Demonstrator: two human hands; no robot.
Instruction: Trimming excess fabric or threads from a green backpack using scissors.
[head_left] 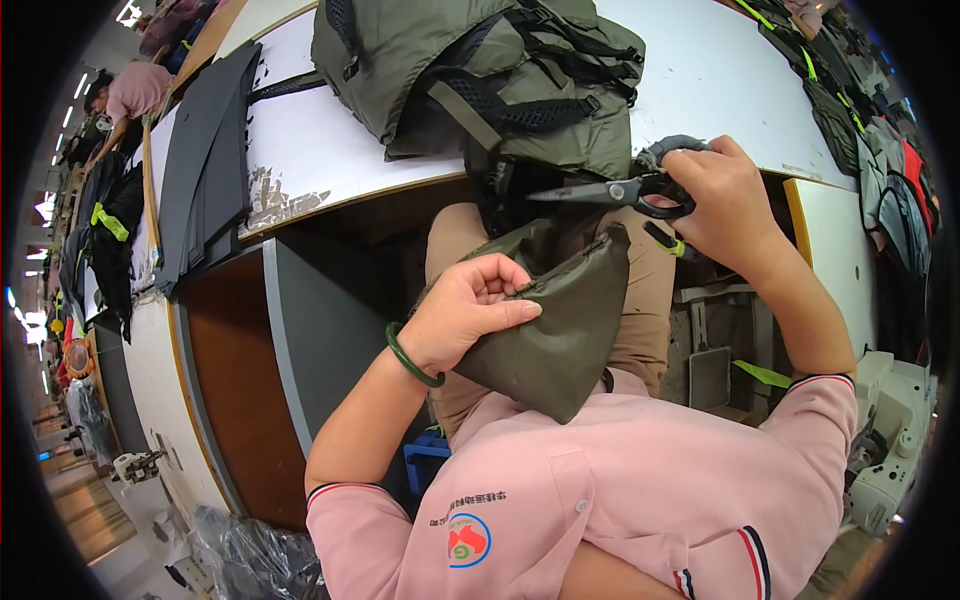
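Note:
My left hand [470, 312] pinches the edge of an olive-green fabric piece [550, 345] that hangs over my lap. A dark green bangle circles that wrist. In my right hand [725, 190] is a pair of scissors [610, 192], its handles wrapped in grey cloth. The dark blades point left, above the fabric and apart from my left hand. An olive-green backpack [400, 70] with black mesh straps lies on the white table ahead; its lower part hangs over the table edge toward the fabric.
Dark grey flat sheets [207, 160] lie on the table's left part. Open shelf compartments [235, 370] stand below. A white sewing machine [890, 450] is at the right. Bags and garments [895, 180] pile up at the far right. Another person [135, 95] works at the far left.

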